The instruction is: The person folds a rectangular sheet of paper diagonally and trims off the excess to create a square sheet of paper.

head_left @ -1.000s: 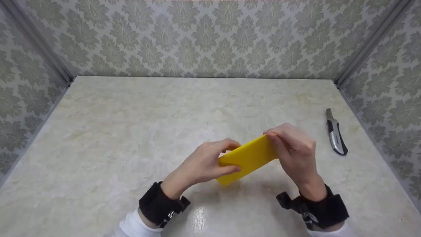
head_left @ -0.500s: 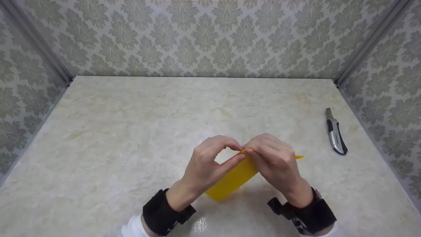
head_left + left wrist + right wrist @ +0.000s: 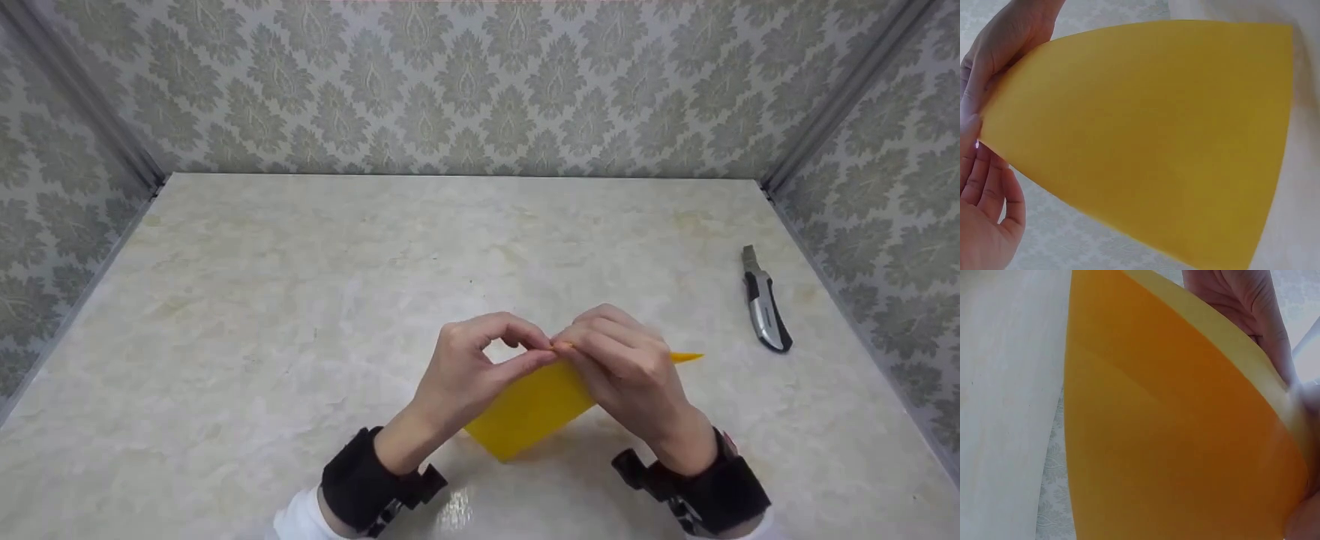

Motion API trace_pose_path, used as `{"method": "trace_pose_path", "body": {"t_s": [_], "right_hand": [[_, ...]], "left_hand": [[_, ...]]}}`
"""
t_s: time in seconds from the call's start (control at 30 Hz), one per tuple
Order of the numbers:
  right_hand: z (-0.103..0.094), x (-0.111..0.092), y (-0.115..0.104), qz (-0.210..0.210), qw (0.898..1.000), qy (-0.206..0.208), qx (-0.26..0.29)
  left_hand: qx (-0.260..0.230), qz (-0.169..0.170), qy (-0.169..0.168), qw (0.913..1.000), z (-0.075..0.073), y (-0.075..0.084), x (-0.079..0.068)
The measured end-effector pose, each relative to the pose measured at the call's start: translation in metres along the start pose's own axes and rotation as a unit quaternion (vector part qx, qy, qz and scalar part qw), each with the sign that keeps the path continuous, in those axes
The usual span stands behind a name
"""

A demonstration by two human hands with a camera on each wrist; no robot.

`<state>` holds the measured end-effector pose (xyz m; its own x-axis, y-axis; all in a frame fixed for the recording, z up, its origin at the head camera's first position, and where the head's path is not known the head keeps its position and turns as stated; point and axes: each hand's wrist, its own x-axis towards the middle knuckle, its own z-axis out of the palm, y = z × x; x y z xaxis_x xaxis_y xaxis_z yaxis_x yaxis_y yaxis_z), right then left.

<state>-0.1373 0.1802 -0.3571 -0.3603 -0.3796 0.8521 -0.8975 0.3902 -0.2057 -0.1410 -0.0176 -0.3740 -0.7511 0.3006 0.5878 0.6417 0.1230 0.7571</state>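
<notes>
A yellow sheet of paper (image 3: 534, 416) is bent between my two hands above the table, its lower corner pointing toward me. My left hand (image 3: 472, 367) pinches the top edge between thumb and forefinger. Right against those fingertips, my right hand (image 3: 630, 367) grips the same edge from the other side. A pointed end of the paper sticks out to the right behind the right hand. In the left wrist view the paper (image 3: 1151, 129) fans out wide from the pinched spot. The right wrist view shows the paper (image 3: 1174, 427) curving over, two layers apart at its edge.
A utility knife (image 3: 766, 311) with a grey and black handle lies at the right of the pale marbled table (image 3: 300, 262), its blade end pointing away from me. Patterned walls (image 3: 465, 90) enclose the back and sides.
My right hand has moved left along the paper to meet my left fingertips. The flat yellow strip has bent, its lower corner now nearer me. The knife has stayed put.
</notes>
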Motion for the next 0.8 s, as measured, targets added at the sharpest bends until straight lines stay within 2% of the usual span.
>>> {"method": "trace_pose_path", "body": {"t_s": [0.13, 0.3, 0.5, 0.6, 0.8], "right_hand": [[-0.002, -0.001, 0.002, 0.012, 1.0, 0.017, -0.005], [-0.004, 0.0, 0.003, 0.025, 0.999, 0.035, -0.012], [-0.008, 0.003, 0.002, 0.079, 0.995, 0.065, -0.012], [-0.012, 0.003, 0.003, 0.099, 0.992, 0.074, -0.01], [-0.022, 0.002, 0.008, 0.132, 0.984, 0.119, -0.007]], "left_hand": [[-0.029, -0.065, -0.013, 0.9973, -0.002, -0.003, 0.001], [-0.054, -0.108, -0.025, 0.9924, -0.004, -0.007, 0.002], [-0.072, -0.14, -0.034, 0.9869, -0.005, -0.013, 0.003], [-0.073, -0.149, -0.037, 0.9854, -0.006, -0.015, 0.004], [-0.059, -0.158, -0.043, 0.9848, -0.011, -0.023, 0.006]]}}
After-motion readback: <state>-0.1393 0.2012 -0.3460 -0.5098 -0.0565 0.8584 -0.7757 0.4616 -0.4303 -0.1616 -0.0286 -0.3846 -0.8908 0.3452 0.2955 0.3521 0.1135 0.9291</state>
